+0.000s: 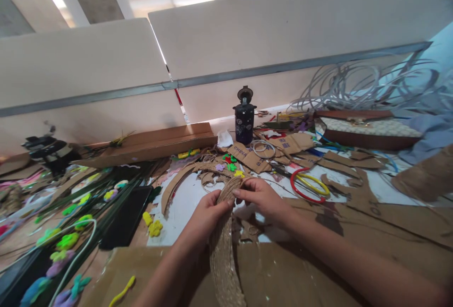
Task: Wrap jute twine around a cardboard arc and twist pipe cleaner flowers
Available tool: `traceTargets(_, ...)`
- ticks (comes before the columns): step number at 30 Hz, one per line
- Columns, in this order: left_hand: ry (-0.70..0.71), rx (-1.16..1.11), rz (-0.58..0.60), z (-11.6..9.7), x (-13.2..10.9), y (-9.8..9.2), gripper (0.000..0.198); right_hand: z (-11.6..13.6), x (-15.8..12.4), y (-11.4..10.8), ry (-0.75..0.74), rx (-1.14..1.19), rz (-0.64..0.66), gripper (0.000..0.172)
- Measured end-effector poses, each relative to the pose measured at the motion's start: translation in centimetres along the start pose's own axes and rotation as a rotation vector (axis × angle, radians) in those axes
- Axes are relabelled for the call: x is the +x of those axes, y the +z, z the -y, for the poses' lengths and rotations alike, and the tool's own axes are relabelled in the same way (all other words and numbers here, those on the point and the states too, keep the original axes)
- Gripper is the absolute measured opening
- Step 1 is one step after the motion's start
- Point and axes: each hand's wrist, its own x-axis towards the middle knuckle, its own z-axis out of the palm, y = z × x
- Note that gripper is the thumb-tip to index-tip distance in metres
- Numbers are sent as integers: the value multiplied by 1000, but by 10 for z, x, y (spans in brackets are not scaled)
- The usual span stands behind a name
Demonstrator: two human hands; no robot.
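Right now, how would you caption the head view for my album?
Left hand and right hand hold a curved fibrous strip amid cardboard scraps, scissors and an open dark bottle.

My left forearm comes up from the bottom edge, my right forearm in from lower right — both bare, converging. Left hand: thumb on top, fingers mostly hidden. Right hand: thumb and forefinger pinched — just beside my left.
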Motion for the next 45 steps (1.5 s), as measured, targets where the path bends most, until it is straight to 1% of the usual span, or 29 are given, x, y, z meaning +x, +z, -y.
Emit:
traceTargets(4,-3,16,2,3,2,-3,37,4,-2,2,9,-27,-15,21)
traceTargets(7,23,27,-2,5,4,-6,37,5,-2,1,-7,-48,-7,19)
traceTargets(10,34,22,14,5,4,-5,38,5,-2,0,9,-82,-19,24)
traceTargets(13,22,-3,-3,3,2,-4,34,3,-2,-1,23,-95,-24,29)
traceTargets(16,8,-16,-21,2,0,-3,31,3,-2,-2,-6,-105,-27,30)
traceTargets(19,5,-14,-24,3,1,-3,31,3,-2,-2,-48,-136,-38,26)
traceTargets(23,26,-18,-8,5,4,-5,33,4,-2,-2,-79,-145,-38,24)
traceTargets(29,32,14,1,6,3,-5,38,1,-2,-1,-61,-173,-51,26)
traceTargets(34,76,83,38,5,5,-5,36,-2,-1,-1,-74,-230,-79,28)
traceTargets(36,91,93,42,5,4,-4,33,-1,-1,-2,-73,-232,-65,30)
traceTargets(39,73,48,40,3,1,-3,32,0,0,-3,-38,-206,-30,30)
traceTargets(43,18,-21,13,0,-4,-2,30,0,1,-4,37,-101,38,22)
traceTargets(45,5,-35,13,-2,-4,-3,30,0,1,-4,21,-58,52,19)
